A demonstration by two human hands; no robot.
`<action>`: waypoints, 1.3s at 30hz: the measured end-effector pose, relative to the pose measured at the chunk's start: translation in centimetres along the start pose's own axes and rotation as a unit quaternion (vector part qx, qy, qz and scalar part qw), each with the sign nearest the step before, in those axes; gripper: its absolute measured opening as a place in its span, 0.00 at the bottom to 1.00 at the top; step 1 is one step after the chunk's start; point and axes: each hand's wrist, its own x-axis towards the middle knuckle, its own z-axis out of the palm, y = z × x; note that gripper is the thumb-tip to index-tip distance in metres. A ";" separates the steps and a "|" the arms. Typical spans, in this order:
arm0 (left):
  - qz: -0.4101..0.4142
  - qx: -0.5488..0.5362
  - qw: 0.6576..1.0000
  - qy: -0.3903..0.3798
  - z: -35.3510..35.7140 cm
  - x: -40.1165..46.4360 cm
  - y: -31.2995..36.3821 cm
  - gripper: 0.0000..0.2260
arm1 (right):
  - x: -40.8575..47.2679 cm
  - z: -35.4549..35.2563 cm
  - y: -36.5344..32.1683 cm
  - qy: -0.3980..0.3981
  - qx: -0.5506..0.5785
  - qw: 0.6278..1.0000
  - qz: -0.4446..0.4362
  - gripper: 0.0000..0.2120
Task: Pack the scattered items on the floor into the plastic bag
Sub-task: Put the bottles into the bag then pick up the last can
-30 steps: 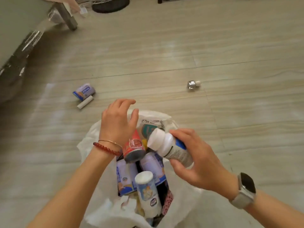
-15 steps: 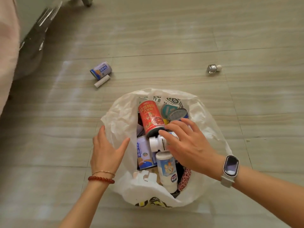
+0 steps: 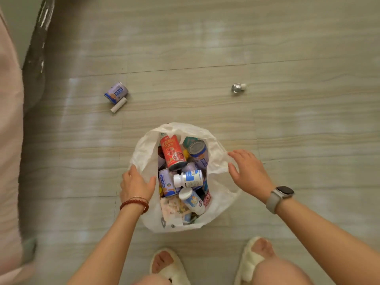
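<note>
1. Pale wood-grain floor tiles (image 3: 205, 48) fill nearly the whole view, with a pink fabric edge (image 3: 10, 120) running down the far left.
2. Between my hands sits the white plastic bag (image 3: 218, 200), its mouth spread wide and facing up at me, already crowded with packed things.
3. My left hand (image 3: 136, 185) rests on the bag's left rim, thumb hooked towards the opening and fingers lying over the plastic; whether it truly pinches the film I cannot tell. A red bead bracelet (image 3: 133, 203) circles that wrist.
4. My right hand (image 3: 247, 171) is spread, fingers relaxed and holding nothing, at the bag's right edge where the plastic bunches up. A grey watch (image 3: 279, 195) sits on that wrist.
5. My feet in fluffy white slippers (image 3: 168, 264) stand just below the bag.
6. Inside the bag, a red can (image 3: 172, 152) lies tilted at the top, a blue-banded can (image 3: 198, 150) beside it on the right, and a purple can (image 3: 166, 183) lower left.
7. A white bottle with a blue label (image 3: 188, 178) lies on its side across the middle of the pile, and another white-capped bottle (image 3: 192, 199) slants just beneath it.
8. Out on the floor, well apart from the bag to the upper left, a purple tin (image 3: 116, 92) lies on its side, a small white tube (image 3: 118, 104) touching it.
9. Far to the upper right lies a small silvery item with a white tip (image 3: 238, 87).
</note>
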 end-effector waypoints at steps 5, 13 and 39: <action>0.156 -0.007 0.988 0.011 -9.8 -11.4 10.0 0.25 | -8.0 -13.1 -2.8 -0.009 0.107 0.989 0.106 0.17; 0.219 -0.009 0.976 -0.006 -23.1 -28.7 24.4 0.17 | -22.4 -36.2 -4.0 -0.009 0.149 0.975 0.166 0.17; 0.091 -0.132 0.987 0.014 -34.7 -10.3 56.9 0.18 | 13.8 -68.1 -1.2 -0.068 0.021 0.997 0.003 0.19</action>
